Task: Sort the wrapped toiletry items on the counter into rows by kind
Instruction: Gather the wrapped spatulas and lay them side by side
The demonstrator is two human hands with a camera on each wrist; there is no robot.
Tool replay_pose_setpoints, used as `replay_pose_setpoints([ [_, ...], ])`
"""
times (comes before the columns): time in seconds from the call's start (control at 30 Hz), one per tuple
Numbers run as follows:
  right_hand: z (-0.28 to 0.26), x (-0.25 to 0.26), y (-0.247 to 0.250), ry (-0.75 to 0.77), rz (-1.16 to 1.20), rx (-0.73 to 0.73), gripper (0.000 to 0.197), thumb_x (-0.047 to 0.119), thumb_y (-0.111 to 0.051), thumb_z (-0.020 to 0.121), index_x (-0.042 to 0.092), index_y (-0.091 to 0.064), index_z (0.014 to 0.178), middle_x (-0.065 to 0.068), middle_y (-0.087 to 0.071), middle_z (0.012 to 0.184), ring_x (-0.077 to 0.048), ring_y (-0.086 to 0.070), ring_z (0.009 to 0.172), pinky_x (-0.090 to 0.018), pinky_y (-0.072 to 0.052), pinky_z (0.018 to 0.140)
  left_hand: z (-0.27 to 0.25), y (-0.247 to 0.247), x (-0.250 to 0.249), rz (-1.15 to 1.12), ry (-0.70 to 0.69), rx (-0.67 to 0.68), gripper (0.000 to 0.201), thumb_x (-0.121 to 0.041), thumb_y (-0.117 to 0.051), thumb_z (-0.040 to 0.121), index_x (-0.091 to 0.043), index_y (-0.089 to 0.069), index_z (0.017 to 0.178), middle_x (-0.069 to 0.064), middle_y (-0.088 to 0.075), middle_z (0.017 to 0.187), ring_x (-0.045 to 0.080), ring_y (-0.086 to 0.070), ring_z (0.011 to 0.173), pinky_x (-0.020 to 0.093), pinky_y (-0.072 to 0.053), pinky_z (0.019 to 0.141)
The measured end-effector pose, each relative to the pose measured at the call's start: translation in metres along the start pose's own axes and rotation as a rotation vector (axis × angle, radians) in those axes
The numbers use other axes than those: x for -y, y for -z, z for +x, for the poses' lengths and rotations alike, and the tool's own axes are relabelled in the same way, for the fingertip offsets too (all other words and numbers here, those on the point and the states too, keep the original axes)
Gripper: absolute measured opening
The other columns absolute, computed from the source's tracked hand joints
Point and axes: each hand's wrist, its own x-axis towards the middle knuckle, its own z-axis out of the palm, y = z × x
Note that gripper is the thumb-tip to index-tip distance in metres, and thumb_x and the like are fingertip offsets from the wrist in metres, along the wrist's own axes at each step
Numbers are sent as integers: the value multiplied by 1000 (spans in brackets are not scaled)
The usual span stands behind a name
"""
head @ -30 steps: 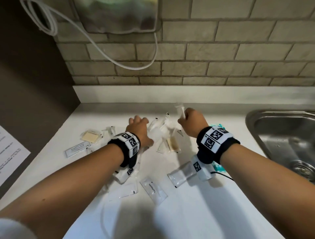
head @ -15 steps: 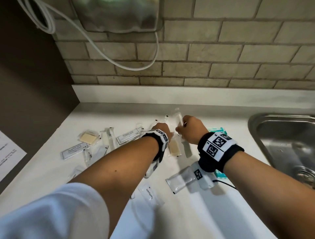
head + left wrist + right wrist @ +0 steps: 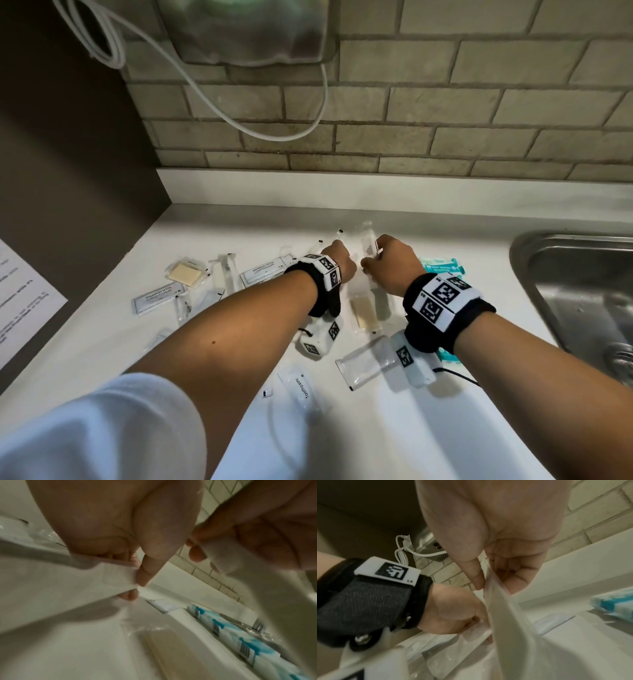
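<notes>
Wrapped toiletries lie scattered on the white counter [image 3: 428, 428]. My right hand [image 3: 371, 260] pinches a clear-wrapped comb [image 3: 368, 241] and holds it upright above the pile; thumb and forefinger [image 3: 476, 578] close on the wrapper [image 3: 496, 601]. Close beside it, my left hand [image 3: 342, 255] pinches a second wrapped comb [image 3: 476, 631] between thumb [image 3: 147, 566] and fingers, low over the counter. Shampoo sachets [image 3: 263, 272] [image 3: 159, 298], a wrapped soap [image 3: 185, 274], another soap bar [image 3: 364, 311] and a toothpaste sachet [image 3: 301, 387] lie around the arms.
Teal packets [image 3: 442, 267] lie right of my right hand, near the steel sink [image 3: 582, 291]. A clear packet [image 3: 363, 366] sits under my right wrist. A printed sheet [image 3: 24, 301] hangs on the left wall. The brick backsplash [image 3: 445, 144] carries a white cable [image 3: 274, 133].
My left hand has swung right from the middle of the pile to beside my right hand and now pinches a wrapped comb. The right hand has stayed put, still gripping its comb.
</notes>
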Motion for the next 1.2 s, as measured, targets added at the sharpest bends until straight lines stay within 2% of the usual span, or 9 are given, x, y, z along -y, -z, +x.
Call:
replay_pose_setpoints([
  [0.07,-2,1,-4,-8,-22,13,15,16,-59,88,8,-54,100,-12,-65,99,-26,-57,83,-26,-38,60,-5,5,2,-173,5,-29,40,-10,-59,84,-2,-46,122,17,-67,109,33,-66,99,41,-55,88],
  [0.2,-3,8,-17,39,40,50,9,14,-51,91,9,-44,94,-15,-64,97,-30,-62,85,-30,-44,64,-23,32,7,-598,-72,-156,25,-7,-39,96,-10,-38,121,9,-64,86,24,-62,64,32,-50,59],
  [0.3,-7,20,-24,93,169,88,6,12,-43,90,11,-43,96,-17,-65,93,-35,-70,76,-34,-53,60,-43,75,20,-706,-167,-225,22,-12,-43,98,-14,-38,120,9,-60,81,21,-55,57,29,-46,51],
  [0.47,-11,45,-44,231,130,135,5,15,-45,94,13,-49,93,-12,-61,87,-34,-63,76,-34,-48,63,-75,143,84,-609,-148,-305,29,-17,-58,95,-14,-43,119,9,-64,85,19,-58,61,29,-48,52],
  [0.67,-5,92,-91,328,-40,283,15,23,-56,92,10,-52,86,-5,-57,83,-23,-54,77,-25,-35,55,-85,166,177,-522,101,-321,40,-7,-60,92,-9,-39,127,14,-65,80,19,-57,49,27,-45,43],
  [0.87,9,136,-144,344,-356,400,36,45,-58,89,9,-52,88,-2,-50,83,-21,-52,78,-28,-39,65,-92,164,203,-391,179,-282,30,-9,-68,86,-15,-46,105,4,-59,60,8,-50,32,20,-42,39],
  [1.0,16,150,-166,320,-370,389,42,48,-67,82,12,-56,100,-5,-56,93,-27,-59,90,-29,-41,69,-88,160,206,-139,278,-142,24,-22,-78,70,-13,-56,75,5,-63,57,23,-66,54,26,-49,54],
  [1.13,20,156,-174,235,-441,413,30,33,-70,81,10,-63,100,-10,-64,96,-29,-65,92,-28,-44,67,-90,149,223,21,336,-71,60,-48,-85,59,-13,-59,101,5,-69,89,22,-66,76,28,-53,65],
  [1.2,26,155,-175,191,-478,415,25,31,-72,78,10,-62,84,-7,-65,84,-28,-66,82,-27,-47,64,-93,144,231,125,336,-40,67,-58,-82,59,-13,-56,101,6,-68,95,22,-63,82,28,-49,68],
])
